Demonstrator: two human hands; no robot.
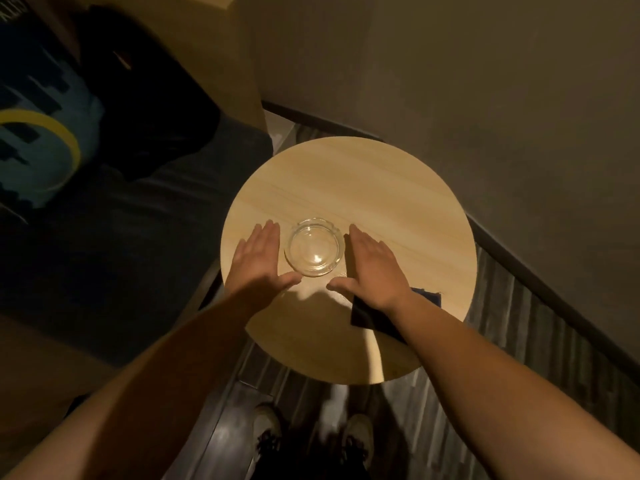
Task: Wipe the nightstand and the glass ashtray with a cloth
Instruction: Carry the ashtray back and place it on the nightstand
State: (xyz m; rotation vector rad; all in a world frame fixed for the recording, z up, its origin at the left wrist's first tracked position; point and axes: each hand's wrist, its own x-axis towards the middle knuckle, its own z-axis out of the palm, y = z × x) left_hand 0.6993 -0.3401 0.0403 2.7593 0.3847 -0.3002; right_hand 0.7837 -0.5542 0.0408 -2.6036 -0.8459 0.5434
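A clear glass ashtray [314, 247] stands a little left of the middle of the round light-wood nightstand [381, 188]. My left hand [258, 261] lies flat just left of the ashtray, fingers straight, thumb pointing toward its near side. My right hand [372, 265] is flat just right of it, thumb also reaching inward. Neither hand grips anything. A dark cloth [367, 315] lies folded on the tabletop under my right wrist, partly hidden by the forearm.
A bed with dark bedding [114, 237] and a patterned pillow [38, 133] borders the nightstand on the left. Walls [450, 81] close in behind and to the right. Dark plank floor [519, 334] and my shoes [356, 434] show below.
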